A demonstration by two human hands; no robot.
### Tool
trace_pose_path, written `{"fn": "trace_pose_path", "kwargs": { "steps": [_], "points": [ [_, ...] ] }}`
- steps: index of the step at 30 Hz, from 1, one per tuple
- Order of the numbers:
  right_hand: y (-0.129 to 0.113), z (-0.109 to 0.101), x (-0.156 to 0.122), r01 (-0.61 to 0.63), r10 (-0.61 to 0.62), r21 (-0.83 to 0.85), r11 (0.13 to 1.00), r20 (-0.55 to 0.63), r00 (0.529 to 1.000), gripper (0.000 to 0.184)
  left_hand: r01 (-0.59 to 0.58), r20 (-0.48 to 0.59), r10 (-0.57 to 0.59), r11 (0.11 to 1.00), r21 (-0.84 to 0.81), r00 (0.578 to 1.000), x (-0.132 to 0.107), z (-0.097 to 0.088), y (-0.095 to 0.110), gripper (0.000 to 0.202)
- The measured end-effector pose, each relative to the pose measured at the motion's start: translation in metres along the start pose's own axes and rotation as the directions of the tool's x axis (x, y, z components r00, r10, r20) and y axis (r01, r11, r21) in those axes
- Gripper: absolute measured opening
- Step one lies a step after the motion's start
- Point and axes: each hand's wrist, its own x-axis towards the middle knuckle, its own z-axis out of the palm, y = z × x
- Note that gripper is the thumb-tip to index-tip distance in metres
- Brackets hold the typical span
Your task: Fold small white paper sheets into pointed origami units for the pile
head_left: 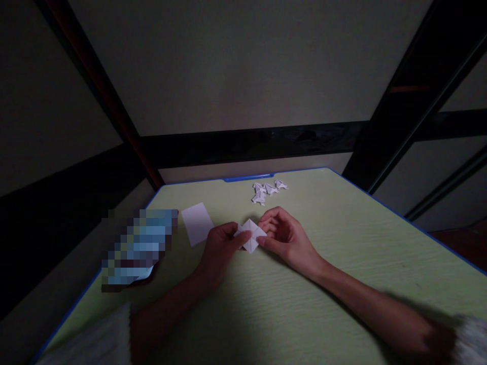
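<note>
A small white folded paper (250, 245), diamond-shaped with creases, is held between both hands above the middle of the table. My left hand (220, 248) pinches its left side, thumb on top and fingers beneath. At its right corner, my right hand (287, 235) grips with thumb in front and fingers curled behind. Beyond the hands lie several small white origami figures (259, 196), grouped close together; they look like folded frogs. A stack or sheet of plain white paper (198, 224) rests just left of my left hand.
The pale green table (361, 243) has a blue edge and a blue handle (249, 178) at its far side. On the left lies a flat device with a blurred screen (142, 248), apparently a phone or tablet. A panelled wall (247, 66) stands behind the table.
</note>
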Motion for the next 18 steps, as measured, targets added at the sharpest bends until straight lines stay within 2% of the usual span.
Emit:
{"fn": "trace_pose_path", "kwargs": {
  "steps": [5, 10, 14, 18],
  "points": [
    [-0.0019, -0.0028, 0.0002, 0.028, -0.028, 0.0, 1.0, 0.007, 1.0, 0.019, -0.014, 0.003, 0.014, 1.0, -0.017, 1.0, -0.0013, 0.0013, 0.0018, 0.015],
    [-0.0034, -0.0034, 0.0, 0.03, -0.029, -0.092, 0.995, 0.018, 0.999, 0.007, -0.008, -0.005, 0.008, 1.0, 0.014, 1.0, -0.0012, 0.0012, 0.0022, 0.015],
    [-0.0037, -0.0043, 0.0004, 0.028, -0.031, -0.174, 0.984, -0.015, 0.999, 0.005, -0.016, 0.01, 0.016, 0.999, 0.043, 1.0, 0.0003, 0.0004, 0.0017, 0.014],
    [-0.0028, -0.0083, 0.0014, -0.016, 0.018, -0.188, 0.982, 0.01, 1.0, 0.006, 0.038, 0.065, -0.046, 0.992, 0.118, 0.997, 0.0002, 0.0, 0.0065, 0.014]
  ]
}}
